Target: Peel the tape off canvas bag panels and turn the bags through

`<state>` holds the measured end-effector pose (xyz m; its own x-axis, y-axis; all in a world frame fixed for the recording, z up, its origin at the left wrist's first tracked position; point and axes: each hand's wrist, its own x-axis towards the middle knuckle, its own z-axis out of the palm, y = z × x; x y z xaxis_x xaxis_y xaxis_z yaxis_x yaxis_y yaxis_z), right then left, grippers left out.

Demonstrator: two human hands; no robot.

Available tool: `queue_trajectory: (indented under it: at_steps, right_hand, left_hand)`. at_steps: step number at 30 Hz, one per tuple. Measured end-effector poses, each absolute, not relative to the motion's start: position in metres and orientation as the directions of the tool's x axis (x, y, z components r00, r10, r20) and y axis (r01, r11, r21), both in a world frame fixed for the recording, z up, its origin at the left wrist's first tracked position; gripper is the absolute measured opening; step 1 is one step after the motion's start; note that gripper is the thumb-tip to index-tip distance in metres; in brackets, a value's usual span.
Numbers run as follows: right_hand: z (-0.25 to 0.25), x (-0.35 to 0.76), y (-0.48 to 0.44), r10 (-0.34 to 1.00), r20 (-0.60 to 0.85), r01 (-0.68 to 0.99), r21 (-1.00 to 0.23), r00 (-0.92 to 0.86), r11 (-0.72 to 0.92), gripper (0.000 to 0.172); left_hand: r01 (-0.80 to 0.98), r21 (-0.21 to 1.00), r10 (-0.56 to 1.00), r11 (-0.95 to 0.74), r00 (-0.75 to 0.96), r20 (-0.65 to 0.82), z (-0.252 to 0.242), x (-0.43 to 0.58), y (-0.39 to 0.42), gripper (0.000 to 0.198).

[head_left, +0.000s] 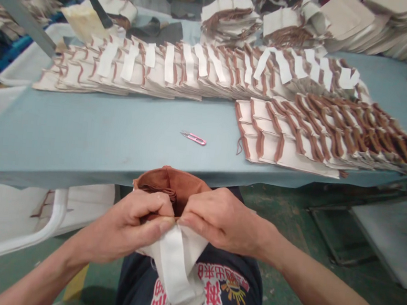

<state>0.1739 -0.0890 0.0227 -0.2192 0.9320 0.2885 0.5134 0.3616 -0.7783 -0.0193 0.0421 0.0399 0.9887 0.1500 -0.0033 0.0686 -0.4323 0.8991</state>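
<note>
A brown-lined, cream fabric piece (186, 184) hangs over my lap, its brown opening facing the table. My left hand (142, 221) pinches its near edge between thumb and bent fingers. Right beside it, my right hand (215, 216) pinches the same edge, the two thumbs almost meeting. From under the thumbs a white strip (174, 269) hangs down over my dark printed clothing. Beyond the hands, pink-handled thread snips (194, 137) lie on the blue table, touched by neither hand.
A long row of overlapping cream pieces (142, 72) with white strips lies across the table (82, 136). A second row with brown edges (299, 133) is at right. More stacks (231, 18) stand behind. A white-railed cart (59, 210) is at lower left.
</note>
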Motion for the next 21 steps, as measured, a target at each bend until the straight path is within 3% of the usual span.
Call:
queue_trajectory:
  at_steps: [2, 4, 10, 17, 19, 21]
  right_hand:
    - [0.019, 0.168, -0.095, 0.887, 0.412, 0.683, -0.588, -0.208, 0.433, 0.050]
    - [0.016, 0.165, -0.101, 0.876, 0.443, 0.718, -0.546, -0.191, 0.432, 0.052]
    - [0.018, 0.166, -0.109, 0.928, 0.333, 0.556, -0.746, -0.168, 0.368, 0.042]
    - [0.027, 0.167, -0.094, 0.949, 0.170, 0.402, -0.875, -0.266, 0.270, 0.041]
    - [0.025, 0.165, -0.090, 0.943, 0.183, 0.354, -0.893, -0.278, 0.278, 0.043]
    - [0.022, 0.164, -0.090, 0.933, 0.229, 0.425, -0.842, -0.277, 0.332, 0.041]
  left_hand:
    - [0.073, 0.919, 0.150, -0.388, 0.989, -0.015, 0.039, -0.019, 0.041, 0.030]
    - [0.049, 0.911, 0.139, -0.409, 0.990, 0.009, 0.040, -0.020, 0.040, 0.030]
    - [0.016, 0.771, 0.108, -0.637, 0.992, 0.068, 0.047, -0.029, 0.037, 0.026]
    - [-0.049, 0.716, 0.097, -0.697, 0.982, 0.162, 0.054, -0.028, 0.039, 0.034]
    - [-0.068, 0.719, 0.089, -0.692, 0.980, 0.179, 0.054, -0.028, 0.041, 0.036]
    - [-0.075, 0.724, 0.092, -0.686, 0.978, 0.188, 0.050, -0.029, 0.044, 0.038]
